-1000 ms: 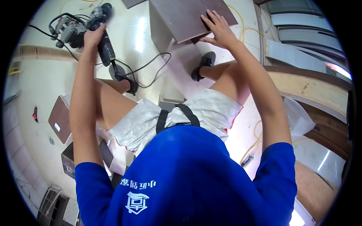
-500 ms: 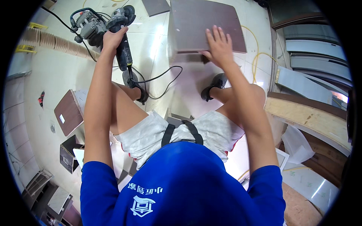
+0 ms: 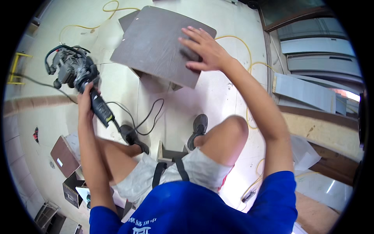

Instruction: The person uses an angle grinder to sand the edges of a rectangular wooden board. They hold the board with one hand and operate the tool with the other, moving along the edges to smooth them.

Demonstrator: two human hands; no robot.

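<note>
The person wears a bright blue short-sleeved shirt (image 3: 194, 206) with small white markings printed near its lower edge. Below the shirt are light grey shorts (image 3: 187, 171), crossed by two dark straps (image 3: 167, 171) that run down from the shirt's hem. Both forearms are bare beyond the shirt sleeves. On the feet are dark grey shoes (image 3: 199, 126), the left shoe (image 3: 130, 136) beside a black cable.
</note>
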